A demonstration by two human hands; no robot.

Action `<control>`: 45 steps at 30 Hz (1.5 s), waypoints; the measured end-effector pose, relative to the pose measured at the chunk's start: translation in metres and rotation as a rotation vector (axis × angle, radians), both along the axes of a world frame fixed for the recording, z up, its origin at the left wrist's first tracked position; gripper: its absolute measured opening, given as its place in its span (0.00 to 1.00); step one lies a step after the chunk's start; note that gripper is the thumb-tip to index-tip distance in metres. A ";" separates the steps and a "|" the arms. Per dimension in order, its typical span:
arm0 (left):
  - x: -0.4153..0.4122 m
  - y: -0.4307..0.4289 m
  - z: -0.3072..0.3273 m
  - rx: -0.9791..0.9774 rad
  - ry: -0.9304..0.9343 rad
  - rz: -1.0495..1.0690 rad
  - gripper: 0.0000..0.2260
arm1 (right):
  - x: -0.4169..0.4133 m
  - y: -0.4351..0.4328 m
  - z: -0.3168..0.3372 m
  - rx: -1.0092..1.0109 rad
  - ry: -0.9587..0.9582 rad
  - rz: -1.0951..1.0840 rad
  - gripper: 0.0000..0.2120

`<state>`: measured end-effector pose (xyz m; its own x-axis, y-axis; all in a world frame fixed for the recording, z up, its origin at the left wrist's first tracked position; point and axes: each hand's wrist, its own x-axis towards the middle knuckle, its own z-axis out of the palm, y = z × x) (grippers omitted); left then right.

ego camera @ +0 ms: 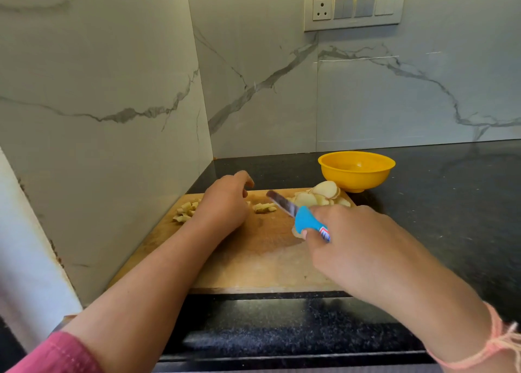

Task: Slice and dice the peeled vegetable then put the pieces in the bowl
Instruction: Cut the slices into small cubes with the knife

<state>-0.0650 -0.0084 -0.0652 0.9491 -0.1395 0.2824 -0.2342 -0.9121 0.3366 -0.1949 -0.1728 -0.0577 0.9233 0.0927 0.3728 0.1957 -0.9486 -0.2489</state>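
From the head camera: right hand (348,240) wrapped round the blue-handled knife (298,214), blade angled over mid-board. Left hand (225,203) resting loose-fingered on the wooden cutting board (253,262), holding nothing visible. Potato slices (321,196) stacked at the far right corner, diced pieces (187,210) by the far left edge, more mid-board. Yellow bowl (356,178) just beyond that corner, seemingly empty. Likely trouble: dice pushed off the left edge, or fingertips nicked with the blade so near.

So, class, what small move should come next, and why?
Probably the left hand should pull a few slices from the pile at the far right of the board to the knife in the right hand: those are undiced, only a few diced pieces lie ready, and the yellow bowl looks empty.
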 end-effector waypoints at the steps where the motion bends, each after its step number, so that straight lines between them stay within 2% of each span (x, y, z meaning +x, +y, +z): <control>1: 0.001 -0.002 0.001 0.033 0.003 -0.004 0.18 | 0.003 -0.002 -0.001 0.028 -0.039 -0.028 0.17; 4: -0.001 -0.006 -0.002 0.069 -0.030 -0.075 0.11 | 0.010 -0.004 -0.007 0.084 -0.095 -0.079 0.17; 9: -0.001 -0.014 -0.005 0.114 0.032 -0.284 0.11 | 0.016 -0.003 -0.015 0.115 -0.106 -0.124 0.18; 13: 0.007 -0.019 -0.001 0.165 0.041 -0.237 0.09 | 0.023 0.001 -0.020 0.119 -0.119 -0.110 0.18; 18: 0.015 -0.003 0.006 0.290 0.064 -0.054 0.08 | 0.028 -0.001 -0.027 0.180 -0.155 -0.086 0.18; 25: 0.017 0.016 0.008 0.097 0.022 0.062 0.08 | 0.033 -0.009 -0.031 0.329 -0.077 -0.033 0.15; 30: 0.014 0.017 0.005 -0.074 -0.036 0.064 0.13 | 0.033 -0.019 -0.028 0.587 0.043 0.006 0.10; 34: 0.013 0.014 0.004 0.007 -0.050 0.086 0.17 | 0.032 -0.021 -0.029 0.708 0.043 0.021 0.10; 38: 0.004 0.004 0.007 0.055 -0.204 0.008 0.07 | 0.032 -0.020 -0.028 0.741 0.043 0.017 0.15; 40: -0.003 -0.006 0.007 0.099 -0.236 -0.034 0.06 | 0.033 -0.019 -0.028 0.730 0.035 0.014 0.14; 42: -0.006 -0.018 0.007 0.139 -0.177 -0.077 0.08 | 0.033 -0.019 -0.029 0.740 0.042 0.003 0.14; 45: -0.006 -0.035 0.009 0.041 -0.020 -0.230 0.12 | 0.032 -0.022 -0.027 0.855 0.084 -0.012 0.16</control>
